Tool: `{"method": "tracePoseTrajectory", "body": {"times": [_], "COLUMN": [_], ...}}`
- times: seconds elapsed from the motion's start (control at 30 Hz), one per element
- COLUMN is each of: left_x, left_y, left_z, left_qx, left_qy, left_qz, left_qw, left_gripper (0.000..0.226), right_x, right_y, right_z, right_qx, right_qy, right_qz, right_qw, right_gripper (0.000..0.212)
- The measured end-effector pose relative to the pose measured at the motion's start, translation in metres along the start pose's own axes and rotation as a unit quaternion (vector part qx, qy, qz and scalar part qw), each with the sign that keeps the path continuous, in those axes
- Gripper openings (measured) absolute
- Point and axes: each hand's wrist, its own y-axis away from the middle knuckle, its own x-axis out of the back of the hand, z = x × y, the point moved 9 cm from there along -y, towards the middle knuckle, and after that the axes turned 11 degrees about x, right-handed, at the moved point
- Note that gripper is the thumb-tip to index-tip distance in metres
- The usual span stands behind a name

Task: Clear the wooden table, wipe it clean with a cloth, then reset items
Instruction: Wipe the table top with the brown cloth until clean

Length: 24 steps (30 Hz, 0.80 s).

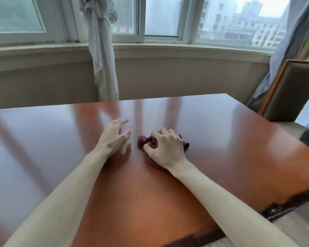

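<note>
My right hand (pixel 165 148) grip bunches the dark cloth (pixel 151 141) mid tabletop (pixel 230 139); left hand (pixel 114 136) just beside it, fingers loose, holding nothing.

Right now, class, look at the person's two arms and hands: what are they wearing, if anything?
Nothing shows on them. Both forearms are bare as far as the picture's edge, with no sleeves. The left hand and right hand wear no gloves, and no rings, watch or bracelet are visible.

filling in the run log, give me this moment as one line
stage: wiping | right hand: grips dark red cloth on wooden table | left hand: holds nothing, fingers spread | items: none visible on table
</note>
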Motion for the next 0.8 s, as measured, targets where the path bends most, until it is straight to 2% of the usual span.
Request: {"method": "tracePoseTrajectory", "body": {"times": [0.1, 0.23, 0.37, 0.47, 0.7, 0.8], "left_x": [0.007, 0.022, 0.038, 0.038, 0.039, 0.039], "left_y": [0.029, 0.042, 0.018, 0.003, 0.003, 0.005], "left_z": [-0.004, -0.039, -0.076, -0.089, -0.093, -0.092], "left_qx": [-0.033, -0.020, 0.039, 0.061, 0.063, 0.065], "left_qy": [-0.063, -0.193, -0.246, -0.233, -0.220, -0.224], "left_qz": [-0.019, 0.012, 0.023, 0.032, 0.059, 0.066], "left_qw": [0.997, 0.981, 0.968, 0.970, 0.972, 0.970], "left_gripper": [0.073, 0.080, 0.068, 0.072, 0.074, 0.073], "right_x": [0.023, 0.024, 0.003, -0.025, -0.097, -0.116], "right_y": [0.073, 0.092, 0.027, -0.044, -0.226, -0.273], "right_z": [-0.060, -0.085, -0.037, 0.000, 0.041, 0.052], "right_qx": [0.054, 0.100, 0.040, -0.009, -0.058, -0.074], "right_qy": [-0.020, -0.049, -0.023, -0.003, -0.015, -0.002], "right_qz": [0.036, 0.004, -0.009, -0.002, 0.032, 0.029], "right_qw": [0.998, 0.994, 0.999, 1.000, 0.998, 0.997], "right_gripper": [0.030, 0.031, 0.033, 0.029, 0.031, 0.037]}}
